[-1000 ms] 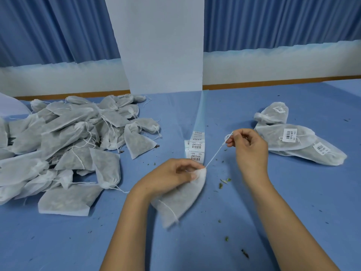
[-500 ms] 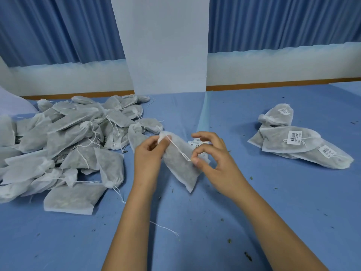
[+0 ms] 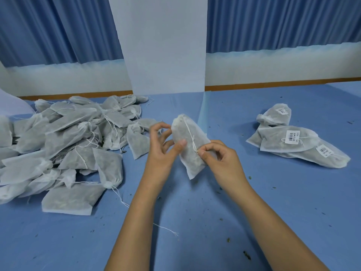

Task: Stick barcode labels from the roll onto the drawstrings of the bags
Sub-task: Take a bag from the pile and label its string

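Note:
A grey-white drawstring bag [image 3: 188,145] is held upright above the blue table, its tied neck pointing up and away. My left hand [image 3: 163,147] holds it from the left, thumb pressed on its front and fingers behind. My right hand [image 3: 218,155] pinches the white drawstring [image 3: 190,134] that runs down the bag's face. The label strip [image 3: 201,112] lies on the table behind the bag, mostly hidden by it.
A big heap of unlabelled bags [image 3: 64,145] fills the left of the table. Three labelled bags [image 3: 293,141] lie at the right. A loose thread [image 3: 166,228] and dark crumbs lie near my forearms. A white pillar [image 3: 164,45] stands behind.
Both hands lifted the bag off the table and turned it upright. My right hand slid down the drawstring toward the bag, and my left hand shifted its hold from the neck to the bag's side.

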Available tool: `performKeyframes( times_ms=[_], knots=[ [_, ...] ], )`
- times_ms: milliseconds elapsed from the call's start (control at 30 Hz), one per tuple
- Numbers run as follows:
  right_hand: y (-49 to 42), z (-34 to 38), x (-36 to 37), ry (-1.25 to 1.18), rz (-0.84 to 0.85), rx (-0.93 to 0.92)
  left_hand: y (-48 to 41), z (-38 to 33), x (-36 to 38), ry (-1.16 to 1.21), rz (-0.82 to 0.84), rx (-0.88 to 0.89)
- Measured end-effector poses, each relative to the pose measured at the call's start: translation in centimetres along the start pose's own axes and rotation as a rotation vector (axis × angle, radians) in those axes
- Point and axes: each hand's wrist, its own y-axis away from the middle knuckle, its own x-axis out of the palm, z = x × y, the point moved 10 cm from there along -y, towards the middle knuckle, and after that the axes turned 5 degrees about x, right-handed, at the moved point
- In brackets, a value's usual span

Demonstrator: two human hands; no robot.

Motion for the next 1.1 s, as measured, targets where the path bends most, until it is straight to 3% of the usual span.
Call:
performKeyframes(
  times_ms=[67,167,233,300,400,467,533,633,800,1100],
  knots=[
    [0.1,0.1,0.1,0.04,-0.013,-0.022,0.2,0.1,1.2,-0.123,0.078,0.016],
    [0.4,0.1,1.1,0.082,0.023,-0.054,0.1,0.5,1.2,-0.244,0.07,0.022],
    [0.4,0.3,1.5,0.074,0.046,-0.073,0.1,0.2,0.4,-0.259,0.012,0.036],
    [-0.4,0.2,0.2,0.109,-0.05,-0.087,-0.1,-0.1,-1.4,-0.227,-0.138,0.052],
    [-3.5,-2.5,-4.3,0.452,-0.277,0.139,-0.4,0.4,-4.9,-0.193,-0.41,0.034],
    [-6.1,-5.5,-5.1,0.521,-0.213,0.351,-1.3,0.2,-6.6,-0.314,-0.549,0.063],
    [-7.9,-7.4,-4.1,0.368,-0.131,0.471,-2.6,-0.5,-7.1,-0.442,-0.621,0.134],
    [-9.5,-9.0,-2.0,0.117,-0.098,0.541,-4.8,0.4,-5.6,-0.579,-0.554,0.15],
    [-10.9,-9.3,-0.6,-0.095,-0.095,0.383,-6.3,4.3,-3.4,-0.685,-0.369,0.082],
    [-11.0,-5.5,1.5,0.134,0.05,0.074,-7.3,5.6,0.0,-0.643,-0.093,0.123]
  ],
)
